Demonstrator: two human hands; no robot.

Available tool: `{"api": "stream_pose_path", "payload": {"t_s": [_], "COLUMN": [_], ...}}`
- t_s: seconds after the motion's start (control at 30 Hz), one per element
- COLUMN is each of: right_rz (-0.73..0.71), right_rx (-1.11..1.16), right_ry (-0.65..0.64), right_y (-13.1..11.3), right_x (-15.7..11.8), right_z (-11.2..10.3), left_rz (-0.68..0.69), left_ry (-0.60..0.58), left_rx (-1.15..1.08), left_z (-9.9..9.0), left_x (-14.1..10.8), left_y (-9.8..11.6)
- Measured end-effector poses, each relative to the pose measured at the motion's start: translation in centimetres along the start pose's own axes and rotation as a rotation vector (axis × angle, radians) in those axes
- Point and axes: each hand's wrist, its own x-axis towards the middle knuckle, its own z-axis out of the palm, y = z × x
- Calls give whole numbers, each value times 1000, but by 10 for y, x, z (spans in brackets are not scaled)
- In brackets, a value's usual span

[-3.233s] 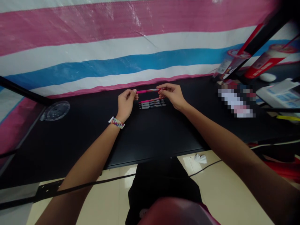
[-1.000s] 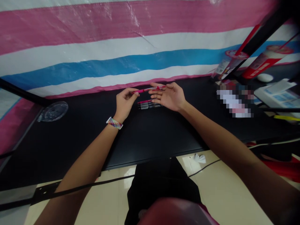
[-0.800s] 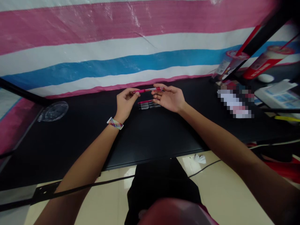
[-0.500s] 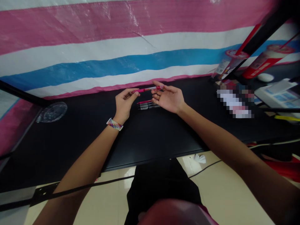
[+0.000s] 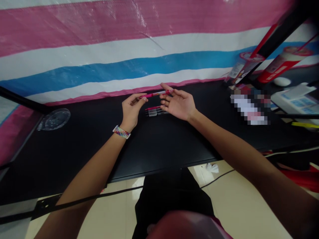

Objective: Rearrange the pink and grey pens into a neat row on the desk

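A pink-and-clear pen [image 5: 152, 95] is held nearly level above the black desk, its left end pinched between the thumb and fingers of my left hand [image 5: 131, 111]. At the pen's right end is my right hand [image 5: 181, 103], palm turned up and fingers spread. Its thumb tip comes close to the pen end or touches it; I cannot tell which. Just below, several pens [image 5: 153, 113] lie side by side on the desk, one pink and others dark or clear. My right fingertips partly cover their right ends.
On the black desk [image 5: 159, 142], a clear plastic lid [image 5: 56, 119] lies at left. Two drink cups with straws, a red-labelled cup [image 5: 280, 68] and a clear cup [image 5: 245, 66], stand back right beside a white mouse [image 5: 282, 82]. A striped sheet [image 5: 139, 64] hangs behind.
The index finger of my right hand has lifted slightly, and the pen's right end has tipped up a little. My left hand keeps its pinch.
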Motion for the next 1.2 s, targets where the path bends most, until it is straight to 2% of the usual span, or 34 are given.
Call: {"api": "stream_pose_path", "payload": {"t_s": [0.2, 0.4, 0.6, 0.9, 1.2], "right_rz": [19, 36, 24, 6, -19], "right_rx": [77, 28, 6, -149, -98], "right_ry": [-39, -8, -92, 53, 28], "right_y": [-2, 0, -1, -2, 0], "right_x": [-1, 1, -1, -3, -2], "right_z": [1, 0, -2, 5, 2], "left_rz": [-13, 1, -13, -26, -4], "left_ry": [7, -7, -18, -10, -30], "left_rx": [11, 26, 46, 61, 59], "left_z": [1, -2, -3, -3, -4], "left_x": [0, 0, 0, 0, 0], "left_y": [1, -3, -9, -8, -10]}}
